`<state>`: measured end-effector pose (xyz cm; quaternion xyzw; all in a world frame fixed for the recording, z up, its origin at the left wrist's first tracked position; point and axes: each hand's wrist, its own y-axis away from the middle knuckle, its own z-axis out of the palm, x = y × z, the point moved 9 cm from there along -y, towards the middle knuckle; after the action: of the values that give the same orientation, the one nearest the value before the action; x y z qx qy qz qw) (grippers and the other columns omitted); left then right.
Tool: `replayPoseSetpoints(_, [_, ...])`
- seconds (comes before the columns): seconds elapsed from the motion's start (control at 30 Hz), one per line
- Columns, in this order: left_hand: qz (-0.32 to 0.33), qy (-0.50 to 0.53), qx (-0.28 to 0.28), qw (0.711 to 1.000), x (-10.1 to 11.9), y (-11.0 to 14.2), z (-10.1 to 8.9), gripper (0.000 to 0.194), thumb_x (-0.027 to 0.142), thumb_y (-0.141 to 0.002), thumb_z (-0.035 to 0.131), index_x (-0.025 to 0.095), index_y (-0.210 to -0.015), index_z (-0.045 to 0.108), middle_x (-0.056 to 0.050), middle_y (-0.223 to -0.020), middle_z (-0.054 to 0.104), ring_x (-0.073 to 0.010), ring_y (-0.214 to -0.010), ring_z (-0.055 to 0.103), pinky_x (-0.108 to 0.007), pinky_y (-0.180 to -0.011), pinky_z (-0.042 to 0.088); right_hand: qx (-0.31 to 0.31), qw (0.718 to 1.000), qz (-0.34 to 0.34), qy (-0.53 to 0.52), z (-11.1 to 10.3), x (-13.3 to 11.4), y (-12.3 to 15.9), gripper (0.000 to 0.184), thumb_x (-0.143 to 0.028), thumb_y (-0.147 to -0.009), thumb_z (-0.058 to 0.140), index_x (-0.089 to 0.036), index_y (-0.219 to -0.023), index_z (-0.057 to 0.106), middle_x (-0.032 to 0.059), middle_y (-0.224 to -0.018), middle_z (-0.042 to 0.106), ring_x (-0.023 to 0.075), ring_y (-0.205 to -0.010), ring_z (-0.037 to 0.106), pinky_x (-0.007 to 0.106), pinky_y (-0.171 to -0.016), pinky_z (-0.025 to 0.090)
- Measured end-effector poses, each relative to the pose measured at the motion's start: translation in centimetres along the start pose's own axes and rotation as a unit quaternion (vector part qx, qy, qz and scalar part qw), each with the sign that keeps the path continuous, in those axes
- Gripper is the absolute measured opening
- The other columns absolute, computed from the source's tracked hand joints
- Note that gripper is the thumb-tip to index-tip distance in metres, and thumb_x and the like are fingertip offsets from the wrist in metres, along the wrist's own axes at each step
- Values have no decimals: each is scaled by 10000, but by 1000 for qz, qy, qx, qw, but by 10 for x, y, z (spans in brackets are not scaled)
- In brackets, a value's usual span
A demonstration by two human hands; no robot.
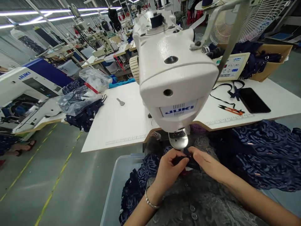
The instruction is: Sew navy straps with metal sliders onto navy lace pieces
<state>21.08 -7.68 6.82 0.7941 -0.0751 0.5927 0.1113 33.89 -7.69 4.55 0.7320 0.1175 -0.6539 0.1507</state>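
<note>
Your left hand (171,166) pinches the dark cloth (194,164) between thumb and fingers, just below the sewing machine (175,78) at twelve o'clock. Your right hand (204,158) touches that cloth from three o'clock; whether it pinches, I cannot tell. From your hands, a phone (254,100) and orange snips (232,110) lie towards two o'clock on the worktop (127,116), patterned fabric (272,153) at three.

Head cam faces fwd/down, nr hands (169,166).
</note>
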Motion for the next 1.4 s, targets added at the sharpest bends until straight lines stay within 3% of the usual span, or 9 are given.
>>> replayPoseSetpoints(0.1, [70, -69, 14, 995, 13, 2, 0, 71, 243, -850, 660, 187, -833, 700, -27, -833, 633, -146, -782, 617, -239, -705, 507, 42, 999, -1, -35, -2, 7, 0, 324, -488, -922, 534, -192, -898, 662, 51, -912, 665, 207, -880, 634, 318, -763, 553])
replayPoseSetpoints(0.2, [110, -137, 29, 984, 19, 4, 3, 52, 177, -846, 646, 183, -876, 688, -13, -805, 617, -117, -685, 596, -208, -624, 497, 116, 990, 1, -80, -8, 15, 3, 271, -445, -904, 581, -192, -921, 677, 56, -927, 679, 201, -886, 644, 307, -770, 548])
replayPoseSetpoints(0.33, [154, -185, 56, 969, 29, 9, 2, 49, 160, -870, 618, 173, -892, 660, -9, -799, 605, -106, -661, 595, -194, -592, 489, 123, 990, -17, -74, -8, 9, 7, 231, -430, -873, 626, -209, -903, 687, 38, -868, 678, 182, -804, 644, 280, -712, 552])
replayPoseSetpoints(0.57, [245, -287, 93, 921, 43, 26, 6, 132, 197, -946, 533, 178, -1033, 631, -43, -866, 643, -138, -746, 625, -234, -659, 533, 178, 970, -164, -6, -19, -22, 17, 52, -271, -866, 666, -243, -822, 664, 19, -796, 642, 172, -752, 627, 284, -672, 546])
replayPoseSetpoints(0.7, [279, -313, 103, 902, 47, 33, 8, 173, 186, -947, 537, 170, -1107, 600, -56, -906, 662, -149, -792, 630, -249, -705, 551, 182, 956, -230, 5, -15, -24, 25, 109, -167, -883, 630, -272, -863, 654, 10, -801, 631, 174, -778, 617, 313, -698, 541])
replayPoseSetpoints(1.13, [280, -355, 90, 887, 53, 33, 12, 138, 178, -972, 489, 179, -1059, 596, -35, -859, 641, -135, -721, 615, -248, -626, 505, 155, 948, -271, 58, -7, -28, 29, 285, -16, -855, 572, -290, -904, 629, 25, -961, 586, 167, -866, 612, 284, -694, 543])
replayPoseSetpoints(1.4, [268, -360, 85, 889, 55, 32, 12, 143, 223, -980, 478, 187, -1020, 611, -23, -824, 639, -139, -718, 608, -244, -615, 491, 171, 935, -290, 108, -10, -35, 31, 293, 10, -842, 565, -274, -902, 603, -5, -846, 617, 161, -803, 614, 302, -726, 512])
